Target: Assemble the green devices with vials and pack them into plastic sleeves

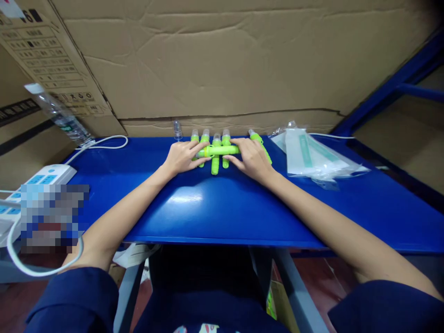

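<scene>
A lime-green tube (225, 150) with a yellow ring near its left end lies sideways between my hands. My left hand (182, 156) closes thumb and fingers around its left end, which looks clear. At the other end, the fingers and thumb of my right hand (254, 158) grip the tube. Behind and under it, several similar green tubes with clear caps, such as this one (215, 165), lie pointing away from me. Another green piece with a clear tip (256, 137) lies beyond my right hand, partly hidden. A loose clear cap (177, 131) stands beyond my left hand.
The blue table (222, 210) backs onto a large cardboard sheet (222, 60). Clear plastic bags (312, 155) with white-and-green inserts lie on the right. To the left are a power strip (52, 178), white cable, a tilted water bottle (60, 115) and a blurred-out item (52, 217).
</scene>
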A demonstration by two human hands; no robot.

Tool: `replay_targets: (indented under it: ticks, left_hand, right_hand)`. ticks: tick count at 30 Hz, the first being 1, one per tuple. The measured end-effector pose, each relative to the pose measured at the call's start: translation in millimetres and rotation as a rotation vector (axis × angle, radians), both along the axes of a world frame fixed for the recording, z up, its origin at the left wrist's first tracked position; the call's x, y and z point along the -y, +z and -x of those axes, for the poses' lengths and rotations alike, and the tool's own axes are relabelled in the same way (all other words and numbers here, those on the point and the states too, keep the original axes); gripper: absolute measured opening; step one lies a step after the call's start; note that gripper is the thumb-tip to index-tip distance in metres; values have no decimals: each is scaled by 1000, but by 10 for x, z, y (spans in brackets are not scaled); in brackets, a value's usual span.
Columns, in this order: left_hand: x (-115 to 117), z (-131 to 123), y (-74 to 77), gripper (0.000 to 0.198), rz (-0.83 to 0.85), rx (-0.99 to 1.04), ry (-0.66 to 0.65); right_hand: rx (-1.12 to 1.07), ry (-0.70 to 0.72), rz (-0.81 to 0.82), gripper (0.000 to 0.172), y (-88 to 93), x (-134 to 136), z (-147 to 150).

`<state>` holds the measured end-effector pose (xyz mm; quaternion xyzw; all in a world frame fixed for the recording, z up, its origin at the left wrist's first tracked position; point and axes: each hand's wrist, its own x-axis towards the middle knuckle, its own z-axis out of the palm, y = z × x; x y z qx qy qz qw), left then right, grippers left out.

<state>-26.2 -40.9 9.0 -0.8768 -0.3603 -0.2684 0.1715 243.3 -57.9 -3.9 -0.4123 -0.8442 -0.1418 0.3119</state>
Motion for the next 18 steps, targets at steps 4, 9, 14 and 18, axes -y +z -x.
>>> replay_targets:
  ticks: [4, 9, 14, 18]
  left_hand:
    - [-52, 122, 22, 64, 2, 34, 72]
    - [-82, 200, 13, 66, 43, 59, 87]
    - [-77, 212, 3, 63, 49, 47, 56]
    - [-84, 234, -1, 61, 32, 24, 28]
  right_hand:
    - [-36, -25, 9, 51, 8, -72, -124]
    - [-58, 15, 23, 45, 11, -93, -155]
    - [-73, 70, 22, 51, -7, -86, -157]
    - [-82, 73, -13, 57, -51, -86, -145]
